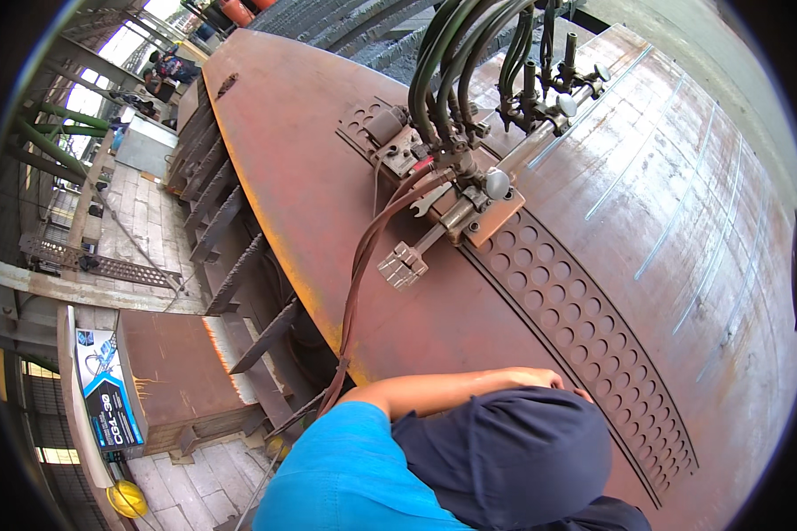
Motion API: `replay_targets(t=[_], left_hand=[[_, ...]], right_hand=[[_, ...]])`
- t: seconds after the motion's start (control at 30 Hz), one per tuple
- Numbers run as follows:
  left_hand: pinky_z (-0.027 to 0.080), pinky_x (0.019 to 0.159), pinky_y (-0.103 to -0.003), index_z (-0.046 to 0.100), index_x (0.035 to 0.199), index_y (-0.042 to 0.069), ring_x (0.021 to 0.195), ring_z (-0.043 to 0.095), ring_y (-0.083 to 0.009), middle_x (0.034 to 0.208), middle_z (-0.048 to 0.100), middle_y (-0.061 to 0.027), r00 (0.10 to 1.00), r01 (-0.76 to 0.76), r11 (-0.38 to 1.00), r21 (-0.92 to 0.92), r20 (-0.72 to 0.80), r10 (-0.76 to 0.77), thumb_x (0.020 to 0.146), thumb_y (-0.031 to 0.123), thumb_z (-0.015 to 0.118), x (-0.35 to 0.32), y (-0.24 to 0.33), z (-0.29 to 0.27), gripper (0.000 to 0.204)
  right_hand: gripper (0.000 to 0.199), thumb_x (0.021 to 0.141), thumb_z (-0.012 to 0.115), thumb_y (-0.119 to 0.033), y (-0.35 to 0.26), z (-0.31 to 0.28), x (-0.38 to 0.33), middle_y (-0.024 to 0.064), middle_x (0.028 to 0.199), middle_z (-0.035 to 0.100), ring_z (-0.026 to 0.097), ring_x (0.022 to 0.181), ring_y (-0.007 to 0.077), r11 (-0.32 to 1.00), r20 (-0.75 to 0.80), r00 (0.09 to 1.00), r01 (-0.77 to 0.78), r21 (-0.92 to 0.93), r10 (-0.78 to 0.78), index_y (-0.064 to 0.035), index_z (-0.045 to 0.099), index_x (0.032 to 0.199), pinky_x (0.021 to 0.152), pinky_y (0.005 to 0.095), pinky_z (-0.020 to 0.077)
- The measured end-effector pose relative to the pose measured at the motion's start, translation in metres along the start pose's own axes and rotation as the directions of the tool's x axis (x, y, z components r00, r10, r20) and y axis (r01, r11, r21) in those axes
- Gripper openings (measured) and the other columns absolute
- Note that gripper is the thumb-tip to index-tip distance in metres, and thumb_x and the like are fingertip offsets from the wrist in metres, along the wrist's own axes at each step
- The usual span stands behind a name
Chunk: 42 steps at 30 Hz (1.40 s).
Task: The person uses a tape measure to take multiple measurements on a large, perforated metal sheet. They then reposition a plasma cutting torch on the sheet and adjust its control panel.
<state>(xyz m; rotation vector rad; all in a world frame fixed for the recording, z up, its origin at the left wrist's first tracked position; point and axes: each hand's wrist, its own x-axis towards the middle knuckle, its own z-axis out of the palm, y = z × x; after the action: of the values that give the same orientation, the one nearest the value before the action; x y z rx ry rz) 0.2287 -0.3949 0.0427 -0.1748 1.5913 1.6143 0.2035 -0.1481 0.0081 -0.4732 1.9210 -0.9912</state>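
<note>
Head view: neither of the wearer's own hands shows, so their fingers cannot be judged. Below, a person in a blue shirt and dark head cover lays a forearm point(452, 389) on the rusty steel plate point(310, 133). That hand point(553, 379) rests at the near end of the perforated track point(576, 310), its fingers hidden behind the head. The cutting carriage point(469, 208), with hoses point(452, 62) attached, sits further up the track. The work seems to be at the track-setting stage. Any shift calls for keeping the track flat and aligned.
</note>
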Motion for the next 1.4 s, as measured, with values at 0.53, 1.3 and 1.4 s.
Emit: replay_targets(t=[0.53, 1.3, 1.4], left_hand=[[0.05, 0.078, -0.031, 0.076, 0.094, 0.005, 0.087, 0.059, -0.0186, 0.096, 0.06, -0.006, 0.827, -0.258, 0.7, 0.666, -0.222, 0.516, 0.084, 0.001, 0.079, 0.117, 0.144, -0.103, 0.011], [0.062, 0.079, -0.029, 0.073, 0.116, -0.002, 0.083, 0.07, -0.013, 0.099, 0.075, -0.0089, 0.835, -0.13, 0.982, 0.134, -0.52, 0.181, 0.097, 0.018, 0.076, 0.307, 0.186, 0.046, 0.028], [0.058, 0.074, -0.026, 0.076, 0.113, -0.001, 0.083, 0.069, -0.0103, 0.093, 0.075, -0.005, 0.789, -0.067, 0.994, 0.086, -0.605, 0.106, 0.095, 0.02, 0.078, 0.323, 0.177, 0.07, 0.027]], right_hand=[[0.046, 0.086, 0.073, -0.017, 0.134, -0.197, -0.281, 0.0176, 0.113, 0.06, 0.062, 0.106, 0.0368, 0.908, -0.518, 0.824, -0.372, -0.191, 0.228, -0.0011, 0.057, 0.126, 0.092, 0.0435, 0.0516], [0.049, 0.099, 0.067, -0.029, 0.125, -0.279, -0.094, 0.0017, 0.099, 0.06, 0.052, 0.084, 0.0074, 0.613, -0.438, 0.741, 0.045, 0.789, 0.509, -0.0029, 0.049, 0.136, 0.072, 0.0257, 0.0457], [0.065, 0.095, 0.071, -0.026, 0.13, -0.261, -0.089, 0.0092, 0.114, 0.06, 0.057, 0.096, 0.0158, 0.653, -0.413, 0.795, 0.028, 0.757, 0.445, -0.0035, 0.038, 0.146, 0.087, 0.0333, 0.0498]])
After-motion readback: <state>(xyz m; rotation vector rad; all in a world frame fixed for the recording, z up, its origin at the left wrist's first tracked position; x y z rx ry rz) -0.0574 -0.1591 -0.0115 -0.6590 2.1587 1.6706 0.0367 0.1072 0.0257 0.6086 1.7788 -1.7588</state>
